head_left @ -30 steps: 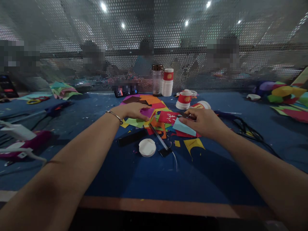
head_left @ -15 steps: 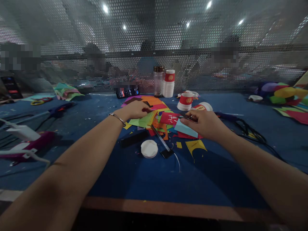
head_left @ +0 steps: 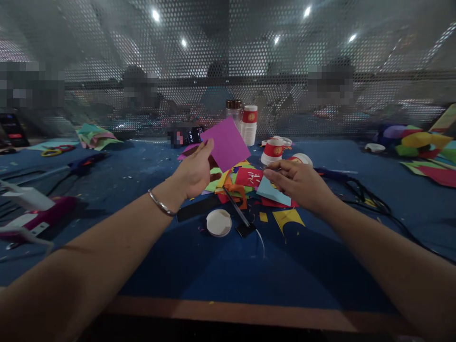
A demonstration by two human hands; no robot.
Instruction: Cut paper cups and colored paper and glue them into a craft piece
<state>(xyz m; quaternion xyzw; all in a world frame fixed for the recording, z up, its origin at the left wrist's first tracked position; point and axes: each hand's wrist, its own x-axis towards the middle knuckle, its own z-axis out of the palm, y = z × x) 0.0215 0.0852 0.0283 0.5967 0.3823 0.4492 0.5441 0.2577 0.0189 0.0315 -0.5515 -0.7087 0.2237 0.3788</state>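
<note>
1. Perforated panel [head_left: 171, 57] stands behind the blue table [head_left: 213, 275].
2. Left hand [head_left: 194, 175]: grasps the purple paper [head_left: 231, 145] at its left side.
3. Purple paper position: raised and tilted above the paper pile [head_left: 237, 192], covering the lower part of the bottle [head_left: 233, 105] from this view.
4. Right hand [head_left: 302, 183]: fingers bent, at the upper edge of the light blue paper [head_left: 269, 190]. Whether it grips an object cannot be told.
5. Red paper [head_left: 244, 176], bearing white slips, lies between the hands.
6. Cup stack [head_left: 248, 133] stands beside the bottle.
7. Round white dish [head_left: 218, 223] sits nearer the table's front edge.
</note>
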